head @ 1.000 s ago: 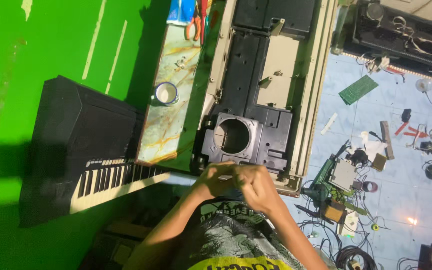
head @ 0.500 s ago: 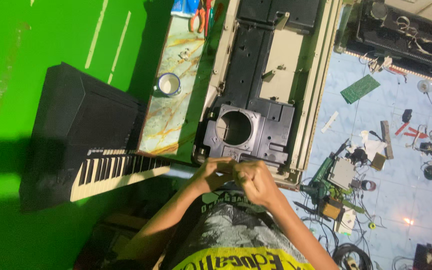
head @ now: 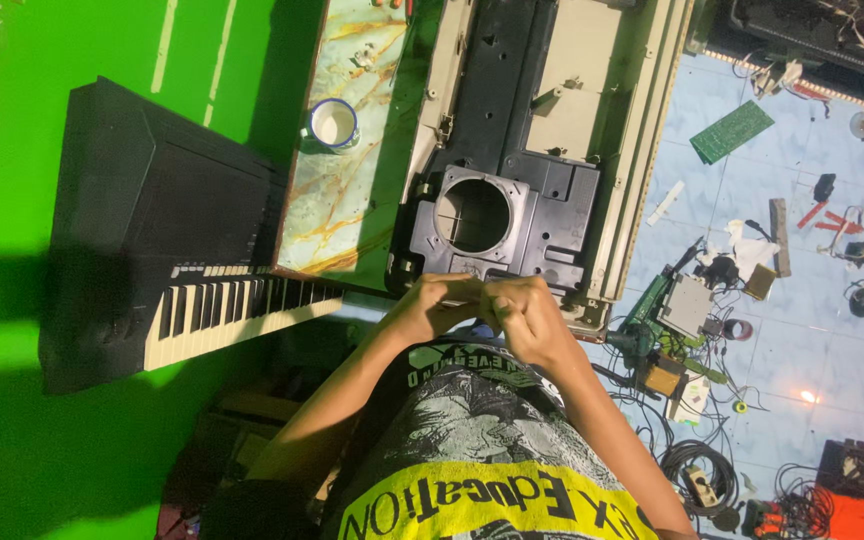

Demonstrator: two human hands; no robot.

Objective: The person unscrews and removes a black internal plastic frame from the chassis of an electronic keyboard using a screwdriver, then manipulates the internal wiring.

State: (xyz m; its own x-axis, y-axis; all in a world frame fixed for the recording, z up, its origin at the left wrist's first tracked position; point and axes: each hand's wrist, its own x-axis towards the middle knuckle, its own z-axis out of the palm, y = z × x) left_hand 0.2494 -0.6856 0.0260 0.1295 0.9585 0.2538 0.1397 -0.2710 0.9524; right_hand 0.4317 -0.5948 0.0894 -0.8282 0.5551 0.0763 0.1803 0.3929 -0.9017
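Left hand [head: 430,305] and right hand [head: 524,318] meet at frame centre, both curled tight around something small and hidden. They sit at the near edge of the opened casing [head: 512,215], its round speaker opening empty. Cup [head: 333,123] stands upper left on the desk [head: 337,200]. Casing remains apart.

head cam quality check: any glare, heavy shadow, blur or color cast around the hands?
Head view: sharp overall, no obvious motion blur on the left hand or right hand. Strong saturated green wall fills the left side, with dark shadows cast on it beside the black keyboard. A small glare spot on the blue tiled floor. What the hands grip is hidden between them.
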